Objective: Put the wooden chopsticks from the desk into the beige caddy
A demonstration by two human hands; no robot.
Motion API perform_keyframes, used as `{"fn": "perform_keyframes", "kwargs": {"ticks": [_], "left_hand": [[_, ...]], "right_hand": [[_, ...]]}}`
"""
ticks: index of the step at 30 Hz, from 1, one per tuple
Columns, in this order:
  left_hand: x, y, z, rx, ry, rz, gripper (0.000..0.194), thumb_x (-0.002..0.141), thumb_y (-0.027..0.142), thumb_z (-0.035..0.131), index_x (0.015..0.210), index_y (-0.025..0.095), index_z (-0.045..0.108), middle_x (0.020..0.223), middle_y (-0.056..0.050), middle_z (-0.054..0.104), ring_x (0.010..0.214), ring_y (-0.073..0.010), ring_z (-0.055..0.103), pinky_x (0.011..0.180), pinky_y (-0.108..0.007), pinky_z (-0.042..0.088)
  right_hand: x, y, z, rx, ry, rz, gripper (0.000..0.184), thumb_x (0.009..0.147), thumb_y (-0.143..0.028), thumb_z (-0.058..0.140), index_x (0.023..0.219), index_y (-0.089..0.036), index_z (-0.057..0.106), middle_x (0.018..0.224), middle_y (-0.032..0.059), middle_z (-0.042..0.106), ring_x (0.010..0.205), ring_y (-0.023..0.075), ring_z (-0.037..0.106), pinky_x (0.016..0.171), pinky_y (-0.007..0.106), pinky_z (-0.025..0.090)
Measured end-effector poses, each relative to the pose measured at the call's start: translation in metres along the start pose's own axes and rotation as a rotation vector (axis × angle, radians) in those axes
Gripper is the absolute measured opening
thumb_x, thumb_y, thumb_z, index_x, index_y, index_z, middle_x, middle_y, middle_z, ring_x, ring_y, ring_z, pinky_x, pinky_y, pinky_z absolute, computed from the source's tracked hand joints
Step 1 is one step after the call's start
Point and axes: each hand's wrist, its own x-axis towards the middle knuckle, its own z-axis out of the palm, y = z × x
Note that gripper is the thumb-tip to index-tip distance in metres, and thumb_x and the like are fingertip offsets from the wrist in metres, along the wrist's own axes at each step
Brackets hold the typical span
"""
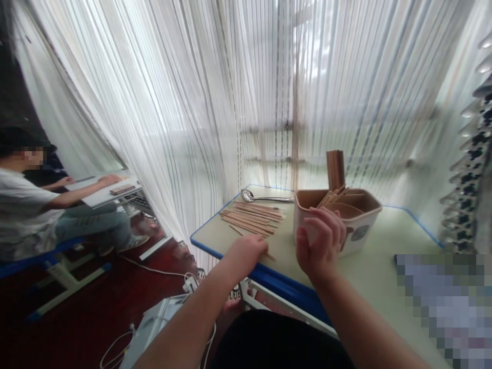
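Observation:
My left hand [251,247] rests near the table's front edge, closed on a thin wooden chopstick [271,257] that shows on both sides of the fingers. Beyond it lies a loose row of several chopsticks [249,219], partly on a clear plastic wrapper [280,209]. In front of a rectangular box [367,207], white outside and brown inside, my right hand [322,238] is raised with loosely bent fingers and the thumb apart; no held thing shows in it. Several thin sticks [333,196] lean inside the box, just behind those fingertips.
A slotted metal spoon [269,199] lies behind the chopsticks. Upright brown sticks [335,169] stand at the box's back. The table [400,230] has a blue edge; a blurred patch covers its right side. Sheer curtains [184,102] hang behind. Another person [26,205] sits left.

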Motion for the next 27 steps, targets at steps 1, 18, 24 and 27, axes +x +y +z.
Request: {"fn": "perform_keyframes", "kwargs": {"ticks": [1, 18, 24, 27], "left_hand": [[-0.001, -0.001, 0.001, 0.002, 0.034, 0.016, 0.013, 0.086, 0.017, 0.049, 0.086, 0.019, 0.062, 0.087, -0.004, 0.063, 0.087, -0.0175, 0.059, 0.078, -0.027, 0.045], [-0.038, 0.001, -0.031, 0.266, 0.577, 0.182, 0.018, 0.088, 0.018, 0.050, 0.100, 0.019, 0.063, 0.093, -0.006, 0.064, 0.092, -0.0198, 0.055, 0.081, -0.035, 0.043], [-0.041, -0.008, -0.022, 0.349, 0.643, -0.063, 0.025, 0.086, 0.014, 0.052, 0.108, 0.021, 0.063, 0.105, -0.007, 0.063, 0.102, -0.0227, 0.053, 0.088, -0.039, 0.043], [-0.053, -0.027, -0.019, 0.323, 0.748, -0.403, 0.028, 0.086, 0.014, 0.050, 0.110, 0.019, 0.063, 0.111, -0.011, 0.061, 0.105, -0.0255, 0.053, 0.090, -0.042, 0.044]], "right_hand": [[0.000, 0.000, 0.000, 0.016, -0.021, -0.021, 0.025, 0.076, -0.013, 0.056, 0.100, -0.019, 0.051, 0.107, 0.0102, 0.060, 0.109, 0.0254, 0.053, 0.100, 0.050, 0.038], [-0.018, -0.016, 0.016, 0.271, -0.646, -0.225, 0.016, 0.090, -0.023, 0.049, 0.098, -0.016, 0.061, 0.079, 0.0051, 0.071, 0.067, 0.0126, 0.064, 0.062, 0.022, 0.045], [-0.020, -0.011, 0.020, 0.135, -0.609, -0.132, 0.019, 0.092, -0.026, 0.045, 0.092, -0.017, 0.062, 0.081, 0.0050, 0.071, 0.066, 0.0133, 0.065, 0.059, 0.021, 0.045], [-0.019, -0.010, 0.020, 0.105, -0.568, -0.123, 0.021, 0.093, -0.028, 0.043, 0.092, -0.016, 0.061, 0.081, 0.0052, 0.071, 0.067, 0.0142, 0.065, 0.060, 0.022, 0.046]]}}
